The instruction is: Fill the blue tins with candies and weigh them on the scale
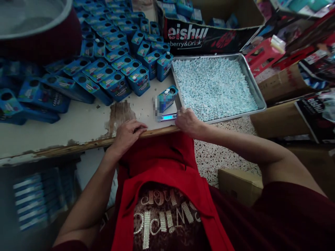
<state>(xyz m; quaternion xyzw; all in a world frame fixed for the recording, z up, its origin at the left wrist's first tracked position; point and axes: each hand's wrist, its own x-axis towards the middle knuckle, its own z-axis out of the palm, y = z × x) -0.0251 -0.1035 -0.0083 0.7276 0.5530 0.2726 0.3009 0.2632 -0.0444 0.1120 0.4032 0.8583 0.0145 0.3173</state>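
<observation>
A small kitchen scale (169,117) with a lit blue display lies near the table's front edge. On it stands a blue plastic container (169,97) with a few white pellets at its top opening; part of its left side is blurred out. My right hand (187,120) is closed in a fist at the scale's right end, beside the tray corner; its fingertips are hidden. My left hand (128,133) rests on the wooden table edge, fingers loosely extended and holding nothing. Right of the scale, a metal tray (258,99) carries a layer of pale blue and white pellets (214,85).
Many blue containers (115,85) with round top holes crowd the table's left and back. A large dark red pot (39,42) stands at the upper left. Behind the tray is a black carton (209,36) with more containers. Cardboard boxes (282,113) are stacked at the right.
</observation>
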